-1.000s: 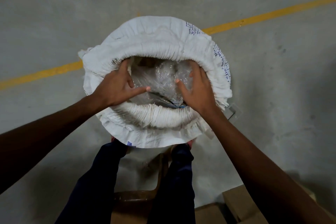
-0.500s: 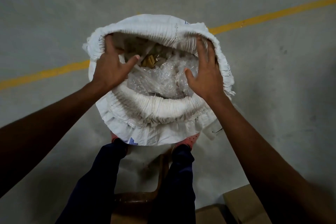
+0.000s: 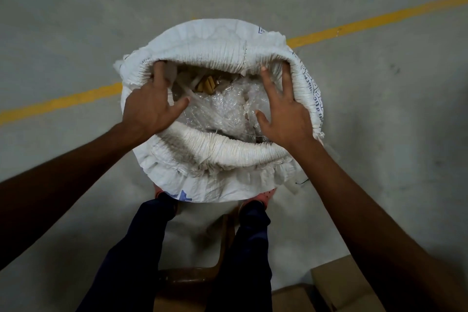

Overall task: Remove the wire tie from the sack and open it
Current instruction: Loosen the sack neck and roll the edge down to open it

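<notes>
A white woven sack point(image 3: 217, 180) stands on the concrete floor in front of my feet, its mouth rolled down and spread wide. Inside lie crumpled clear plastic point(image 3: 222, 109) and some yellow-brown pieces point(image 3: 206, 86). My left hand point(image 3: 149, 106) has its fingers hooked under the far left of the rolled rim, thumb pointing inward. My right hand point(image 3: 283, 111) presses against the inside of the right rim, fingers spread. A thin dark wire point(image 3: 302, 182) lies on the floor by the sack's right side; whether it is the tie I cannot tell.
A yellow painted line point(image 3: 374, 19) crosses the grey floor behind the sack. Behind my legs stands a brown chair point(image 3: 187, 278). Cardboard boxes point(image 3: 336, 284) sit at the lower right.
Both hands moved from the middle of the plastic out to the sack's far rim and pushed it apart; the mouth is wider and the yellow-brown pieces have come into view.
</notes>
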Motion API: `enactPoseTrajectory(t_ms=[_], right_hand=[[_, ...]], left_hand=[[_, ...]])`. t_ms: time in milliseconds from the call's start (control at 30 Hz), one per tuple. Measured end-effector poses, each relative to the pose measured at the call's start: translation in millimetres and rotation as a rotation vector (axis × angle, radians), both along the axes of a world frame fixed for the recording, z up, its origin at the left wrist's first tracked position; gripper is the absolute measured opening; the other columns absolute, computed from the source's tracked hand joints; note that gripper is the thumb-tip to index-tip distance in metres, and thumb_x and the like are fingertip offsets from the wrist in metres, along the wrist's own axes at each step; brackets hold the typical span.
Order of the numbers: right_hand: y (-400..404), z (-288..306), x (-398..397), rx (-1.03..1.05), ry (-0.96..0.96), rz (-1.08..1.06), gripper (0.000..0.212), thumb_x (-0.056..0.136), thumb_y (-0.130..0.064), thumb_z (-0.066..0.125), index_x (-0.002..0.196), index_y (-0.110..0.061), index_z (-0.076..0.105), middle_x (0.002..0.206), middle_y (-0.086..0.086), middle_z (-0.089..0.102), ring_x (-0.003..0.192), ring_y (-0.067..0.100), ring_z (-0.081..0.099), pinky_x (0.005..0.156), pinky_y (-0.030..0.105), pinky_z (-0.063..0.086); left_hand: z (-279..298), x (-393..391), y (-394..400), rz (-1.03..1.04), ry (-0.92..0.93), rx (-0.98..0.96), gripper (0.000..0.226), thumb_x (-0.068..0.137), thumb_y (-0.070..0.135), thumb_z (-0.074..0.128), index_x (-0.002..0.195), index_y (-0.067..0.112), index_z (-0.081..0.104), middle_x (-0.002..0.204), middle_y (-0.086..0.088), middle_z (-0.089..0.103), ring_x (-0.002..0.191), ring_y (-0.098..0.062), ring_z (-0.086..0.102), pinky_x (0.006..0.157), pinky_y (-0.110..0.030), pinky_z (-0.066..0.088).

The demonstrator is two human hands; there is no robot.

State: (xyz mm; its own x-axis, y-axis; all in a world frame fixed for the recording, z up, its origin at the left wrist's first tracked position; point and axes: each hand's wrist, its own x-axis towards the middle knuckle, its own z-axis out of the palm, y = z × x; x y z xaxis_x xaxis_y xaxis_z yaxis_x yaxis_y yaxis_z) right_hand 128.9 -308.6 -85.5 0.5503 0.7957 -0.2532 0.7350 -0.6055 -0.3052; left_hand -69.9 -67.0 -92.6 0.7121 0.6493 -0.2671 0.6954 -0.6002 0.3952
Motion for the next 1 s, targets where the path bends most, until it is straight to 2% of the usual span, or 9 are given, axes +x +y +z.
enactPoseTrajectory(t_ms=[133, 233, 367, 433, 500, 600, 733, 833, 1000], right_hand=[[2.5, -0.4, 0.9, 0.008, 0.021, 0.034, 0.094, 0.094, -0.043, 0.063, 0.167, -0.035, 0.005, 0.175, 0.017, -0.006, 0.072, 0.036, 0.071, 0.05, 0.036, 0.056], [2.6, -1.6, -1.7, 0.042, 0.027, 0.056, 0.089, 0.094, -0.042, 0.064, 0.167, -0.032, 0.013, 0.174, 0.018, 0.001, 0.079, 0.035, 0.072, 0.053, 0.033, 0.054], [-2.2, -3.5, -13.4, 0.013, 0.055, 0.158, 0.064, 0.096, -0.054, 0.049, 0.149, -0.019, 0.048, 0.154, 0.016, 0.045, 0.096, 0.037, 0.071, 0.077, 0.044, 0.059], [-8.8, -5.7, -21.9, -0.147, 0.105, 0.353, 0.073, 0.094, -0.068, 0.028, 0.136, -0.017, 0.059, 0.128, 0.012, 0.068, 0.101, 0.035, 0.071, 0.096, 0.049, 0.048], [-19.6, -8.9, -33.0, -0.28, 0.109, 0.597, 0.074, 0.095, -0.076, 0.024, 0.126, -0.021, 0.064, 0.108, 0.008, 0.075, 0.102, 0.03, 0.071, 0.106, 0.051, 0.038], [-35.7, -10.8, -48.3, -0.417, 0.176, 0.83, 0.073, 0.095, -0.082, 0.027, 0.116, -0.025, 0.069, 0.103, 0.005, 0.076, 0.108, 0.029, 0.068, 0.119, 0.052, 0.026], [-49.5, -4.1, -56.6, -0.514, 0.377, 0.808, 0.075, 0.083, -0.086, 0.053, 0.134, -0.032, 0.064, 0.125, 0.004, 0.071, 0.118, 0.03, 0.062, 0.099, 0.039, 0.048], [-51.7, -2.8, -57.7, -0.572, 0.527, 0.773, 0.072, 0.079, -0.084, 0.062, 0.132, -0.035, 0.064, 0.122, -0.001, 0.07, 0.111, 0.022, 0.067, 0.087, 0.034, 0.052], [-53.1, -6.7, -60.2, -0.655, 0.636, 0.731, 0.089, 0.068, -0.102, 0.04, 0.124, -0.039, 0.065, 0.118, -0.008, 0.074, 0.109, 0.019, 0.069, 0.095, 0.038, 0.055]], left_hand=[[3.4, -3.2, -9.5, -0.299, 0.097, 0.133, 0.06, 0.092, 0.059, 0.061, 0.133, 0.016, 0.05, 0.124, -0.014, 0.067, 0.094, -0.044, 0.07, 0.069, -0.046, 0.048], [-1.3, -8.3, -18.1, -0.71, 0.171, 0.282, 0.068, 0.097, 0.073, 0.031, 0.119, 0.02, 0.068, 0.115, -0.008, 0.074, 0.103, -0.035, 0.065, 0.083, -0.046, 0.043], [-11.7, -19.9, -31.1, -1.13, 0.219, 0.251, 0.08, 0.099, 0.078, 0.012, 0.118, 0.026, 0.071, 0.097, 0.003, 0.076, 0.098, -0.024, 0.062, 0.089, -0.042, 0.033], [-15.9, -23.5, -33.8, -1.189, 0.218, 0.09, 0.075, 0.1, 0.077, 0.015, 0.12, 0.028, 0.069, 0.097, 0.003, 0.077, 0.094, -0.024, 0.067, 0.096, -0.039, 0.035], [-16.4, -25.6, -34.3, -1.211, 0.221, -0.107, 0.069, 0.102, 0.076, 0.018, 0.115, 0.03, 0.068, 0.096, 0.002, 0.077, 0.09, -0.024, 0.069, 0.101, -0.04, 0.044], [-11.3, -30.1, -36.0, -1.262, 0.263, -0.288, 0.071, 0.1, 0.079, 0.016, 0.107, 0.029, 0.066, 0.097, 0.003, 0.075, 0.089, -0.023, 0.068, 0.083, -0.041, 0.052], [2.1, -30.6, -43.2, -1.304, 0.409, -0.424, 0.08, 0.089, 0.086, 0.017, 0.108, 0.026, 0.067, 0.109, 0.004, 0.07, 0.099, -0.019, 0.065, 0.084, -0.038, 0.05], [6.7, -25.8, -49.0, -1.286, 0.535, -0.46, 0.077, 0.084, 0.083, 0.023, 0.106, 0.024, 0.069, 0.109, 0.003, 0.07, 0.097, -0.021, 0.066, 0.08, -0.036, 0.048], [1.9, -32.8, -58.4, -1.182, 0.617, -0.533, 0.085, 0.08, 0.096, 0.016, 0.136, 0.039, 0.047, 0.137, 0.0, 0.063, 0.122, -0.024, 0.06, 0.103, -0.044, 0.047]])
